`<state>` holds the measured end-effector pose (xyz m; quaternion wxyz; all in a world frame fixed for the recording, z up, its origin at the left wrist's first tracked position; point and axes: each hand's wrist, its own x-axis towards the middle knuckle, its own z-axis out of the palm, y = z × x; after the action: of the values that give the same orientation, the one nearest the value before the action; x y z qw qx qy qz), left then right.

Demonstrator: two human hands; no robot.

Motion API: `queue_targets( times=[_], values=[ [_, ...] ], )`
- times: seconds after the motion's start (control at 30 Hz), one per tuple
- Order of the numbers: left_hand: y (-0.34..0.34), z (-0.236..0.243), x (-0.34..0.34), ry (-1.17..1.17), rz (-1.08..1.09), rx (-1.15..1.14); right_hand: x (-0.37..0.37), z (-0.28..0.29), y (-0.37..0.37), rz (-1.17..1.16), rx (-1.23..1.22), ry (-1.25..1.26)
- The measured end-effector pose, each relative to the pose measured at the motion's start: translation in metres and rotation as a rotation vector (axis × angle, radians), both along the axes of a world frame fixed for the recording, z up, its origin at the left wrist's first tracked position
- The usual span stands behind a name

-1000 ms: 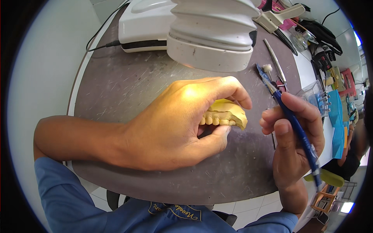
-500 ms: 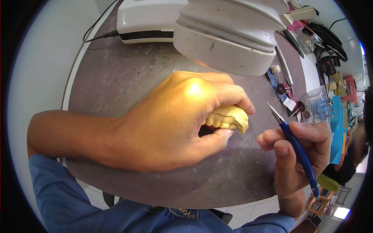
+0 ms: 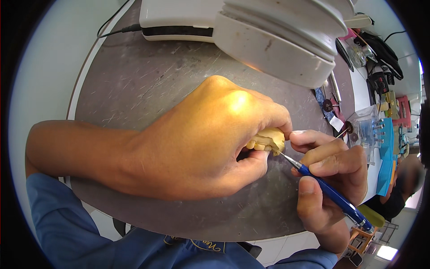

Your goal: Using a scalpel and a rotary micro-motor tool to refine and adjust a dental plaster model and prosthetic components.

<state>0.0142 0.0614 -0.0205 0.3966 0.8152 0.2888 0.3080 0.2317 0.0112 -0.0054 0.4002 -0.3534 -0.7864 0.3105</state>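
Observation:
A pale yellow dental model [image 3: 270,138] with a row of teeth sits in my left hand [image 3: 210,139], its fingers and thumb wrapped round it. Most of the model is covered by the hand; the teeth and one cut end show on the right. My right hand [image 3: 333,179] holds a blue mechanical pencil [image 3: 333,193] between thumb and fingers. The pencil's fine metal tip points up and left and meets, or nearly meets, the lower edge of the model's right end. My right fingertips are close beside the model.
Above my hands hangs a white lamp head [image 3: 273,49], lighting the left knuckles. Behind it stands a white box-shaped device [image 3: 179,20] with a cable. At the right lie rotary discs [image 3: 328,105], a clear plastic box [image 3: 365,127] and a blue holder [image 3: 385,157]. The grey table [image 3: 152,85] is scratched.
My right hand has moved left, bringing the pencil tip to the model's right end. My left hand still grips the model and has turned slightly. The whole view has shifted a little.

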Motion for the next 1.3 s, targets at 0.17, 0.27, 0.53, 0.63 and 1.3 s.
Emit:
queue_targets(
  times=[0.17,0.27,0.53,0.63,1.3],
  values=[
    [0.0008,0.0005,0.0012,0.0,-0.003,-0.024,-0.002,-0.0003,0.0008,-0.009,0.062,-0.036],
    [0.0008,0.0,0.0011,0.013,0.004,-0.004,-0.0039,-0.0033,0.0027,0.001,0.095,-0.043],
    [0.0012,-0.0037,0.0018,-0.016,0.001,0.021,-0.0053,-0.0025,0.0014,-0.02,0.074,-0.059],
    [0.0026,-0.0052,0.0033,-0.034,0.005,0.039,-0.0046,-0.0021,0.0024,-0.025,0.073,-0.073],
    [0.0033,-0.0066,0.0044,-0.04,-0.001,0.041,-0.002,0.0049,-0.0007,-0.039,-0.001,-0.151]
  ],
)
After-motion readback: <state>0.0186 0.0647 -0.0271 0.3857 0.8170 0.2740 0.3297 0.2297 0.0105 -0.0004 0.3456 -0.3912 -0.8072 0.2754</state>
